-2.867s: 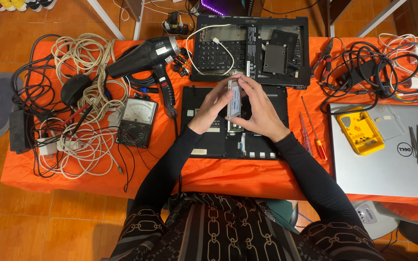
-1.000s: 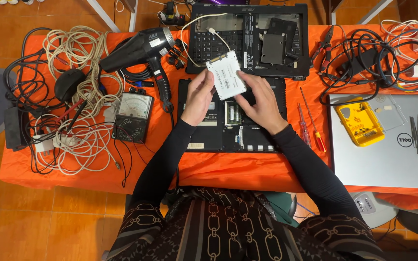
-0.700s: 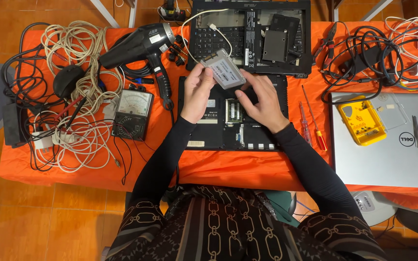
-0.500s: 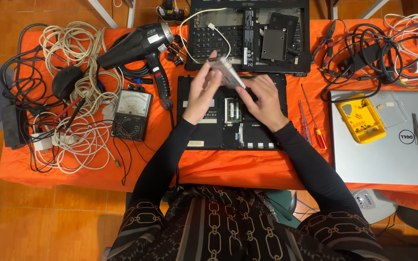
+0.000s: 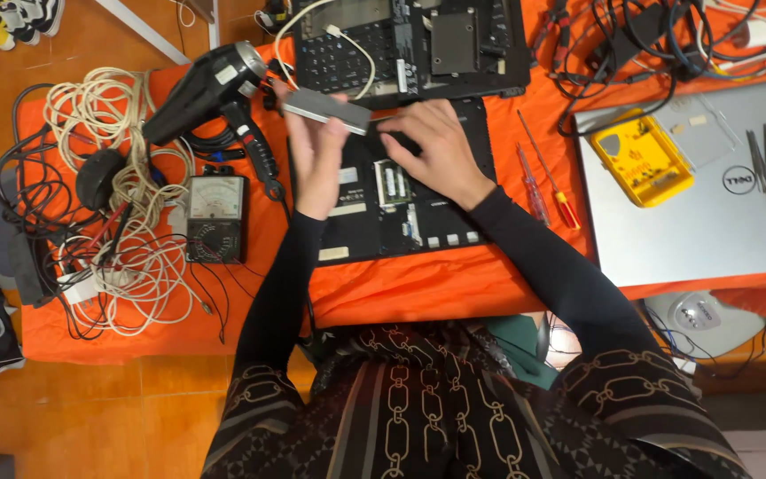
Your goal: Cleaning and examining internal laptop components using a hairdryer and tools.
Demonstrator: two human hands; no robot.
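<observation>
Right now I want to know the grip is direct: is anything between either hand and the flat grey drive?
Nothing visible is. The left hand holds the flat grey drive directly from below, above the opened laptop base. The right hand meets the drive's right end, with no cable or tool between them.

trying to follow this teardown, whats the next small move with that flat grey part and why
Probably lower the flat grey drive toward the opened laptop base. The left hand holds it edge-on above the base, the right hand rests at its end, and the base lies open right below, so a short drop looks likeliest.
</observation>
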